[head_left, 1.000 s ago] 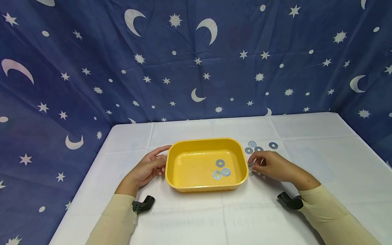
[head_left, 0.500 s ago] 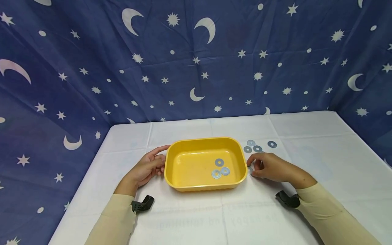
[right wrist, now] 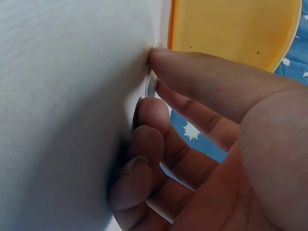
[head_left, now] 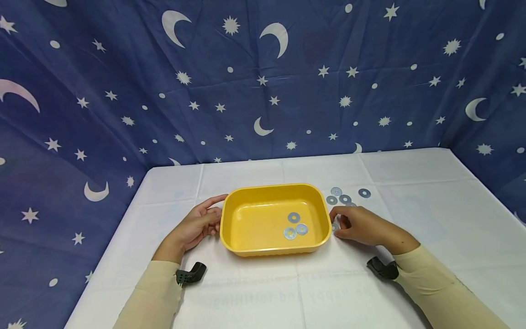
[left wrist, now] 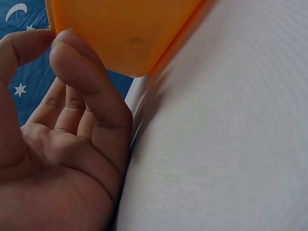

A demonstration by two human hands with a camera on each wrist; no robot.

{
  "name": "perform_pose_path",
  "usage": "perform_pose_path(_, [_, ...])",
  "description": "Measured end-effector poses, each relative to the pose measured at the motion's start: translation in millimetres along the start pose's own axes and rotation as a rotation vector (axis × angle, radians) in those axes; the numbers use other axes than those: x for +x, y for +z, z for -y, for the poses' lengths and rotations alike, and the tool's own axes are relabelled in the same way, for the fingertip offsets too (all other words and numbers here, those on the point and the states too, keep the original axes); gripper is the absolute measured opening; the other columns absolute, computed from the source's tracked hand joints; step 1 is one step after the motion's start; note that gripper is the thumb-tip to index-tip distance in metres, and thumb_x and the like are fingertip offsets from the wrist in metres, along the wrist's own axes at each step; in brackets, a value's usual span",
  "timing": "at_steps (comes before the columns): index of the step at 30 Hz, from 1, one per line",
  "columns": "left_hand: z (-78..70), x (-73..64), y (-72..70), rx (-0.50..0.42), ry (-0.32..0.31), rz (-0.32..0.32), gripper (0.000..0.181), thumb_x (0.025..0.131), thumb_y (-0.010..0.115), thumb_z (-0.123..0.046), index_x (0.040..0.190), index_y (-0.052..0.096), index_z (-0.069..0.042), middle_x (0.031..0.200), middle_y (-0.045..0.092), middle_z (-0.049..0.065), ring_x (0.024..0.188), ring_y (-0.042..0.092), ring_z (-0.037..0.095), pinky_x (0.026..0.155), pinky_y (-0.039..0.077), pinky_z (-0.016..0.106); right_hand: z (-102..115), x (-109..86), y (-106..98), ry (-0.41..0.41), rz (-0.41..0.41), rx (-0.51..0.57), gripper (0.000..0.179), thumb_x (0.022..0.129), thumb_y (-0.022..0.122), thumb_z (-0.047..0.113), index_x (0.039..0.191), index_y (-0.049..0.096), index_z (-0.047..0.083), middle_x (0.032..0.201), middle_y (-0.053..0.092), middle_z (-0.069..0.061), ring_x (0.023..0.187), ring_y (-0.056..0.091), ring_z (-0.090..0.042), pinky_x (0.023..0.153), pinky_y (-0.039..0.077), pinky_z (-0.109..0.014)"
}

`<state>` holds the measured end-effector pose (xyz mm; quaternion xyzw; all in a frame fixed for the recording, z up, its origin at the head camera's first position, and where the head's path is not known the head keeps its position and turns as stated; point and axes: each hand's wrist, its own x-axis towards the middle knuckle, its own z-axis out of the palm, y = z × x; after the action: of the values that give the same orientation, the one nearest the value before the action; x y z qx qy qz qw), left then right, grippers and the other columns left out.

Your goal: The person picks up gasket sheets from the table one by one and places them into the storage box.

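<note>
A yellow plastic tray (head_left: pixel 250 228) stands mid-table in the head view, with 3 metal washers (head_left: pixel 290 215) lying flat on its floor, toward the right. My left hand (head_left: pixel 197 228) rests at its left end, fingers bent loosely; in the left wrist view the thumb (left wrist: pixel 77 67) lies against the outer wall and the index fingertip meets the rim. Beside the right end, my right hand (head_left: pixel 361 225) has thumb and index finger at opposite edges of a washer (head_left: pixel 334 226) low on the table. The right wrist view shows that washer (right wrist: pixel 150 83) nearly edge-on between them, partly covered.
Several loose washers (head_left: pixel 344 196) lie on the white tablecloth (head_left: pixel 263 292) behind my right hand, one darker washer (head_left: pixel 361 190) a little apart. A blue star-and-moon curtain (head_left: pixel 213 119) hangs behind and to the left. Black wrist devices (head_left: pixel 191 274) sit below both hands.
My right thumb and index finger have come down around the edges of the washer by the tray's right end. The left hand and tray keep their places; the view shifts slightly.
</note>
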<state>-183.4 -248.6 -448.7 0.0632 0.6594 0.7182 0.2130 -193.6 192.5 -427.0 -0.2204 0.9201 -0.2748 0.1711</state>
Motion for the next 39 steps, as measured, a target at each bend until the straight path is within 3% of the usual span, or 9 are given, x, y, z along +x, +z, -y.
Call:
perform_pose_path(19, [-0.1,-0.7,-0.4,-0.01,0.01,0.017,0.057,0.102,0.055,-0.011,0.154,0.031,-0.011,0.083,0.062,-0.005,0.067,0.057,0.008,0.057,0.05,0.015,5.2,-2.3,-1.8,0.061,0.031,0.014,0.025,0.082,0.08,0.01,0.1,0.062,0.011,0.069,0.051,0.0,0.064,0.048,-0.014,0.054,0.039,-0.022])
perform_pose_path(34, [0.4,-0.2,-0.7,-0.011,0.016,0.02,0.058,0.101,0.056,-0.013,0.154,0.032,-0.012,0.083,0.061,-0.005,0.067,0.057,0.008,0.056,0.05,0.016,4.7,-2.7,-3.5,0.006,0.02,0.009,0.028,0.079,0.081,0.007,0.094,0.057,0.012,0.077,0.052,-0.002,0.074,0.049,-0.015,0.061,0.043,-0.023])
perform_pose_path(39, [0.5,0.1,-0.3,-0.008,0.013,0.02,0.058,0.101,0.057,-0.014,0.154,0.032,-0.012,0.083,0.061,-0.005,0.067,0.057,0.008,0.056,0.05,0.016,6.2,-4.3,-3.3,0.01,0.029,0.02,0.03,0.079,0.08,0.005,0.094,0.055,0.012,0.074,0.051,0.0,0.071,0.05,-0.015,0.06,0.043,-0.022])
